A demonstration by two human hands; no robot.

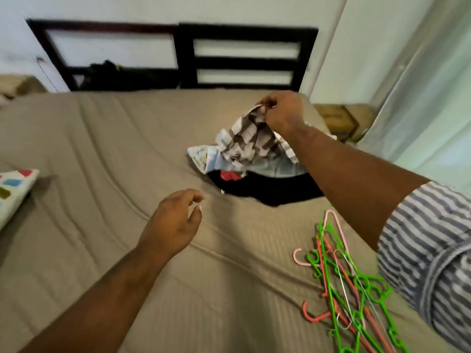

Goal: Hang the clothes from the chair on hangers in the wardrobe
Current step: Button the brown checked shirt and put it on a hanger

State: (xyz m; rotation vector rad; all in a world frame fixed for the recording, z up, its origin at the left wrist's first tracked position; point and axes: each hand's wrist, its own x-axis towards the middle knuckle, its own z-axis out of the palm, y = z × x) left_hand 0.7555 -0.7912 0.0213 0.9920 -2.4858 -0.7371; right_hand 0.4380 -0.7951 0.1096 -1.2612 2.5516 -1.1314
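Note:
A pile of clothes [270, 184] lies on the bed, with a black garment at the bottom, something red and a light blue printed piece in it. My right hand [281, 112] pinches the top edge of a grey-and-white checked shirt [251, 141] and holds it up above the pile. My left hand [175, 221] hovers over the bedsheet to the left of the pile, fingers loosely curled and holding nothing. A bunch of green, pink and red plastic hangers [349, 289] lies on the bed at the lower right.
The bed [102, 154] has a taupe ribbed sheet and a dark headboard [244, 54] against the wall. A patterned pillow [14, 192] sits at the left edge. A curtain [433, 98] hangs on the right, with a wooden nightstand [344, 121] beside the bed.

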